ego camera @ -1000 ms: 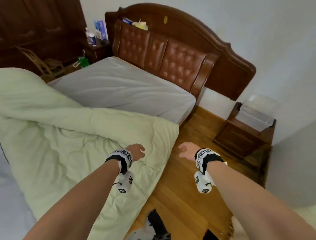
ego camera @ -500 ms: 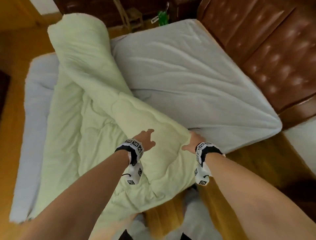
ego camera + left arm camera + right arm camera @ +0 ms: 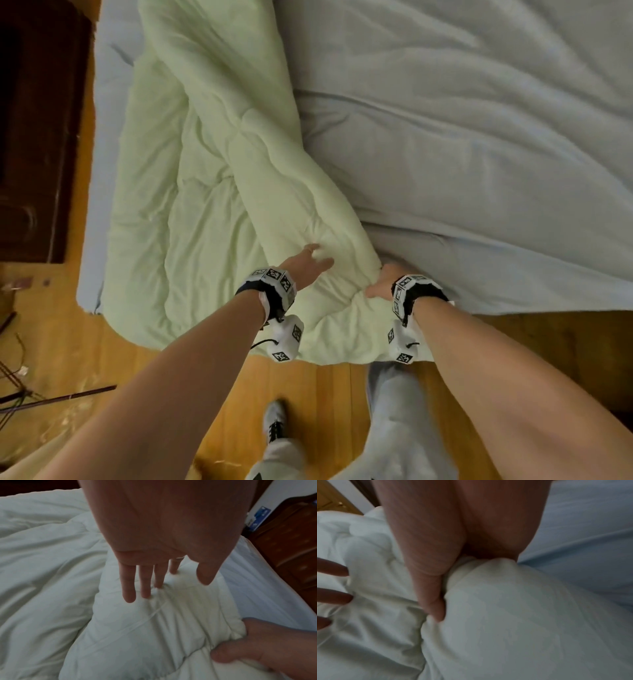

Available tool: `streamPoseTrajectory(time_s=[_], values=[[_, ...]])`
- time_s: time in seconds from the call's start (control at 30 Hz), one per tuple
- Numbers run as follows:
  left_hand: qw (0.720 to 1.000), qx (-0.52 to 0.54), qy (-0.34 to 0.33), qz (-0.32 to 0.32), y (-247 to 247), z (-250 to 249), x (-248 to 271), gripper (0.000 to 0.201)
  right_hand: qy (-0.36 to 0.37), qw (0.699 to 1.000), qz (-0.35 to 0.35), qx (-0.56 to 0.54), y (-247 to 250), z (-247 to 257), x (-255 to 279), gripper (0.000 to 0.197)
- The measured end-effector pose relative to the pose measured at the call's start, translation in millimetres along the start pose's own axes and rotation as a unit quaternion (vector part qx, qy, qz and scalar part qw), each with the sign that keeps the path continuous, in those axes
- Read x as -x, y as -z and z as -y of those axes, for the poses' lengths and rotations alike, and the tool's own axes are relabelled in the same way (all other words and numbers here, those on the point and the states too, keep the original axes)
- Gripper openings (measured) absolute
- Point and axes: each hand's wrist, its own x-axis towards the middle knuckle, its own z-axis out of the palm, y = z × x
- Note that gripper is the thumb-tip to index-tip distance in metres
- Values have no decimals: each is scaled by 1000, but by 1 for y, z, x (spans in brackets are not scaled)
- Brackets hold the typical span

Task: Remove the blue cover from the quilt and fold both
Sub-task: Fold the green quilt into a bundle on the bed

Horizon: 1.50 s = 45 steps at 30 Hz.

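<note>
Covering most of the view is the bed [image 3: 479,144] with its pale blue sheet. The light green quilt [image 3: 205,192] lies bunched on its left part, a thick folded ridge running from about 12 o'clock down to 6, the near edge hanging off toward the wooden floor [image 3: 325,387]. Right hand [image 3: 380,284] grips the ridge's corner, thumb dug into a fold, fabric puckered around it. Left hand [image 3: 306,262], at roughly 9 o'clock from the right one, is spread flat with straight fingers [image 3: 145,580] pressing the padding.
</note>
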Motion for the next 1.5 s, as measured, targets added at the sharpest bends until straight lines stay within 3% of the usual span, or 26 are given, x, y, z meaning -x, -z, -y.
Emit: streamPoseTrajectory(time_s=[0.07,0.13,0.2,0.23,0.37,0.43,0.53,0.6,0.67,0.8,0.97,1.17,1.27,1.37,1.5], values=[[998,39,38,15,2,4,14,89,37,999,27,1,-14,10,18,77],[992,101,59,40,7,10,33,109,87,995,37,17,-30,24,38,92],[990,124,61,42,14,19,50,116,127,989,55,55,-42,47,63,98],[991,116,60,31,17,26,57,109,141,985,59,74,-49,58,73,98],[991,115,31,-61,35,73,88,36,184,978,58,80,-95,104,124,116],[991,97,17,-87,52,110,106,20,179,982,40,48,-123,120,148,125],[990,64,-31,-125,79,178,136,23,91,994,2,64,-176,146,179,126],[986,61,-52,-144,97,227,159,19,28,992,14,124,-220,176,199,113],[983,61,-63,-159,119,272,184,18,38,990,19,135,-265,216,210,94],[976,60,-65,-198,178,349,225,30,107,989,-26,101,-337,309,229,89],[966,87,-33,-240,238,434,254,31,141,979,-29,144,-394,401,231,115],[964,122,22,-233,269,552,237,36,174,969,43,171,-460,457,225,137],[966,117,34,-229,283,602,210,33,187,971,101,110,-485,476,214,125],[973,70,28,-216,296,649,168,33,164,980,55,97,-501,494,189,98],[990,-25,47,-130,292,715,116,36,68,995,-24,74,-530,511,155,90]])
